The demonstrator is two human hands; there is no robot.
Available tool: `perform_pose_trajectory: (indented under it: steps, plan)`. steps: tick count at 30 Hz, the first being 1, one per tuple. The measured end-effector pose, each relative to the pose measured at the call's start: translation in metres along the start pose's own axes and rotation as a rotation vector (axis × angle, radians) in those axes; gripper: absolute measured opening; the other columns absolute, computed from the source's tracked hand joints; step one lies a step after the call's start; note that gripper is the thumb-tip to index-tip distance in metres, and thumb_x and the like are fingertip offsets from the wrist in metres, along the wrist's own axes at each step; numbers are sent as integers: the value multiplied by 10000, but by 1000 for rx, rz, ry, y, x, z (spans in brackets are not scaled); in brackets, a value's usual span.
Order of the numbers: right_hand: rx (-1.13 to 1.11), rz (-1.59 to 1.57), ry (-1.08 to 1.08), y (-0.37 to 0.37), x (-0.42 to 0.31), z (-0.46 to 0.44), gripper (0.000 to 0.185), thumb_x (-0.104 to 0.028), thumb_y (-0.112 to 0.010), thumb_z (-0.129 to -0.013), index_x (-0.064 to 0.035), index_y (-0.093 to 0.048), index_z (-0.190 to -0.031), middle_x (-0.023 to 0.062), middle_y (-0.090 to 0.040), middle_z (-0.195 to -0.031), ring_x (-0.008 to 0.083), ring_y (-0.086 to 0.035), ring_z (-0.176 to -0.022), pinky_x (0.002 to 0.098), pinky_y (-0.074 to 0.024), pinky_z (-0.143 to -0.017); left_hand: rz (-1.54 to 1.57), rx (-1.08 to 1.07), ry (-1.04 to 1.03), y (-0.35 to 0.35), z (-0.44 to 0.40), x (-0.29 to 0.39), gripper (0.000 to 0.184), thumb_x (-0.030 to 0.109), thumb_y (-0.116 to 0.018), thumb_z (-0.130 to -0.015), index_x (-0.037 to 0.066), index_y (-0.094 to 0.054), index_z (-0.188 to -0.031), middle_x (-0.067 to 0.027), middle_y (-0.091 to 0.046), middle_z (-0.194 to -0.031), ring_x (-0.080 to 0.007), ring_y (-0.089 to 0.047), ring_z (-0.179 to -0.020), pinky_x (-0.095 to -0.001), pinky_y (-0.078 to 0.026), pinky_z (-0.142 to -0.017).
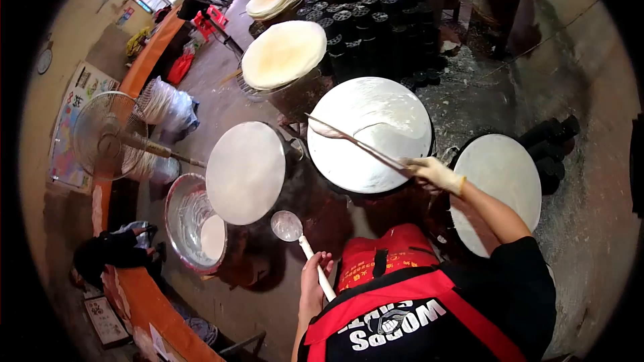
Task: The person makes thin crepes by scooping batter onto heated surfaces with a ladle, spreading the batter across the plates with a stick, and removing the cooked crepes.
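Note:
My right hand [435, 174], in a pale glove, is closed round the end of a long thin scraper [359, 142]. The scraper reaches left across a round griddle top [373, 177] coated with white batter. A thicker fold of batter [325, 131] lies at the scraper's far end, near the left rim. Lower down, my left hand [312, 278] is wrapped round the white handle of a ladle [287, 226]. The ladle's whitish bowl points up and hangs just below another round top with a smooth white sheet [245, 173].
A basin [173, 211] of white batter stands at left. At right is another white round [500, 188]. Browned flat sheets [284, 55] and stacked black coal briquettes [359, 30] are farther back. A fan [111, 135] and orange-topped ledge [151, 305] line the left.

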State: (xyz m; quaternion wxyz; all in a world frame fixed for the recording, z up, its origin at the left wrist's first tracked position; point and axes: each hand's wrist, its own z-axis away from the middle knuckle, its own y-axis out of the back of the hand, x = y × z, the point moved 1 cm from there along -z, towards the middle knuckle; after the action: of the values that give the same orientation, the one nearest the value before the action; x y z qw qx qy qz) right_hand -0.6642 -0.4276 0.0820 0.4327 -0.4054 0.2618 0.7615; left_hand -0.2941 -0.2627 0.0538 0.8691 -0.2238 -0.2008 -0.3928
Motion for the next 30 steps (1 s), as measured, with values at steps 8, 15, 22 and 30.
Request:
perform_pose_trajectory:
  steps: [8,15,22,30]
  plan:
    - [123,-77,153,40,26,-80,404,-201,-492,-908,-119,-481,-1304,-45,-375,-504,66,-318,-365,231,-248,-321,78,88,-101,-3,18,-1,77,101,-559,-864,29,-561,-891,-44,-600,-820,-143,-604,-804,-299,-521,-778]
    - [67,-40,34,72,2,-36,360,-219,-532,-900,-61,-554,-1222,-12,-488,-574,50,-380,-400,224,-294,-344,61,177,-65,-2,37,-10,64,95,-561,-861,34,-557,-880,-30,-600,-788,-121,-594,-776,-309,-501,-797]
    - [-34,195,81,38,12,-31,478,-225,-502,-869,-62,-451,-1315,154,-629,-1059,189,-617,-889,303,-512,-750,4,158,-2,-12,42,-2,79,96,-550,-863,23,-546,-892,-38,-588,-817,-149,-589,-820,-303,-508,-811]
    - [489,-435,40,-13,57,19,429,-230,-516,-900,-40,-486,-1283,-27,-540,-637,65,-424,-462,213,-331,-396,-238,-40,5,-26,12,42,92,124,-544,-863,34,-561,-871,-21,-578,-816,-121,-569,-810,-314,-488,-842]
